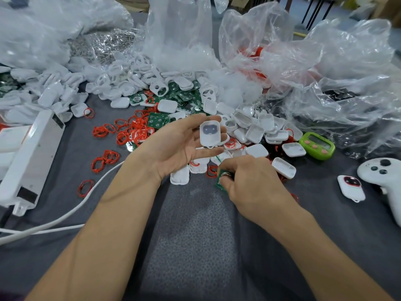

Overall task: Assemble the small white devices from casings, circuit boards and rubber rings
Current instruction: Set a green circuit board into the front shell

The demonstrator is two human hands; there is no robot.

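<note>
My left hand [180, 144] is held palm up above the table, fingers nearly straight, and a white casing [210, 133] with a grey inner patch lies across its fingertips. Lower right, my right hand [249, 181] curls its fingers round a green circuit board [219, 184] just above the cloth. Behind both hands spreads a heap of white casings [256, 131], green boards [158, 121] and red rubber rings [125, 131]. One casing with a red ring [351, 186] fitted lies apart at the right.
A white machine [30, 157] with white cables [65, 216] fills the left. A green timer [317, 145] and a white controller [384, 172] lie at the right. Clear plastic bags [325, 68] pile up at the back. Grey cloth [195, 246] covers the near table.
</note>
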